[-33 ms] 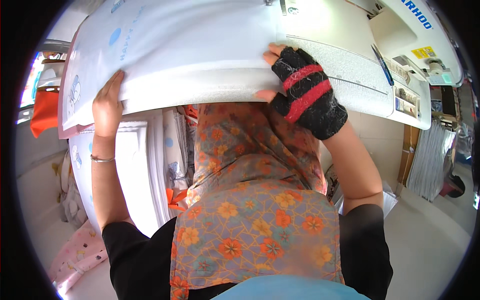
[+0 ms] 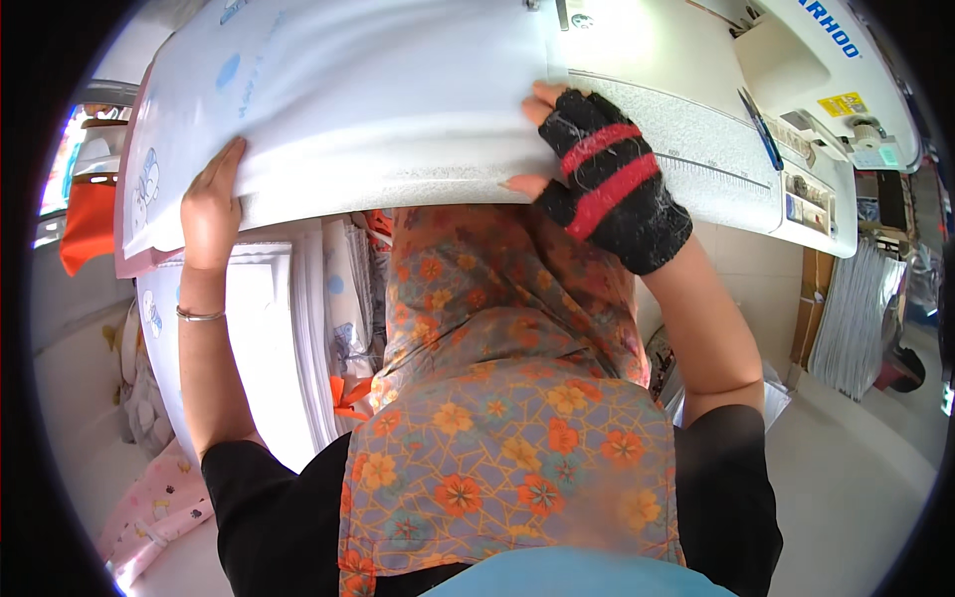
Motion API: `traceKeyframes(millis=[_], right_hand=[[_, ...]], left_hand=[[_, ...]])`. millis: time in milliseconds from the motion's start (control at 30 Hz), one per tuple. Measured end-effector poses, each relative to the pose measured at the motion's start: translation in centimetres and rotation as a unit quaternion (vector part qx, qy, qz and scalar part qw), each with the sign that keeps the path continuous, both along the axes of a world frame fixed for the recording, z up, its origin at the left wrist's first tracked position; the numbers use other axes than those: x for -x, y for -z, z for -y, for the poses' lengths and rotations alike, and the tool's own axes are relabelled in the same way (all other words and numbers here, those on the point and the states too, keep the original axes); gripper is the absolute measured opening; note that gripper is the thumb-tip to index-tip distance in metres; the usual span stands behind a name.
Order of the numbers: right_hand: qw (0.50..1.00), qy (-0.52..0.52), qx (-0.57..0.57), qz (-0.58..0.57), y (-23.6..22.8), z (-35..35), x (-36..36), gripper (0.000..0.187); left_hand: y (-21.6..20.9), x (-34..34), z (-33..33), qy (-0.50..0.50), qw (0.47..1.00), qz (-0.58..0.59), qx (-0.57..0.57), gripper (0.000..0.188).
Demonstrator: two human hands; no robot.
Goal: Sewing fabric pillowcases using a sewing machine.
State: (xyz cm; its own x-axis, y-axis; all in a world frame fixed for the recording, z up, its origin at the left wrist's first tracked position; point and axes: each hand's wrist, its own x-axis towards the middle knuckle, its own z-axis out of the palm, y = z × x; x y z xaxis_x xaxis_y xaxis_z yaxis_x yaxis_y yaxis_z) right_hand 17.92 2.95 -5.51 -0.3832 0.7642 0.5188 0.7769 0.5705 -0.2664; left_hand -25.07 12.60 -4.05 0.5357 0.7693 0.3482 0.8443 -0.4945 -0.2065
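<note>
A large white cloth point(image 2: 388, 90) with pale blue printing is spread over the sewing machine's bed, reaching its front edge. Flat on the cloth's left part rests my left hand point(image 2: 212, 204), bare, its fingers stretched out and pointing away from me. My right hand point(image 2: 609, 174) wears a black fingerless glove with red stripes. Its fingertips press on the cloth's right edge, with the thumb spread apart toward the front edge. Beyond that hand, the metal presser foot point(image 2: 562, 15) is partly cut off at the top, beside the cloth's edge.
The white sewing machine point(image 2: 796, 55) stands at the right, with a blue pen point(image 2: 761, 129) and a ruler scale point(image 2: 711, 169) on its table. Stacked white cloths point(image 2: 269, 328) hang below left. An orange bag point(image 2: 90, 224) is at far left, and a bundle of sheets point(image 2: 856, 313) at far right.
Both hands have shifted very slightly to the left, still on the cloth. The cloth's folds and printing have moved a little.
</note>
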Motion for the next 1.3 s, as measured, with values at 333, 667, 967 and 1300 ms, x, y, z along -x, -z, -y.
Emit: traceKeyframes(millis=[333,667,967,1300], right_hand=[[1.0,0.013,-0.014,0.024,0.1,-4.6,-0.5,0.055],[0.997,0.035,-0.037,0.058,0.7,-6.8,-1.1,0.058],[0.997,-0.031,-0.045,-0.059,0.1,-1.6,-0.2,0.044],[0.934,-0.118,0.177,-0.289,2.6,6.7,7.0,0.032]], left_hand=[[-0.3,1.7,-7.4,0.003,1.0,-0.016,0.023,0.056],[-0.5,1.1,-8.2,-0.006,0.994,-0.105,0.006,0.047],[-1.2,-1.3,-0.4,-0.027,0.981,-0.193,-0.019,0.041],[-5.4,-8.8,10.9,0.025,0.931,-0.219,0.29,0.008]])
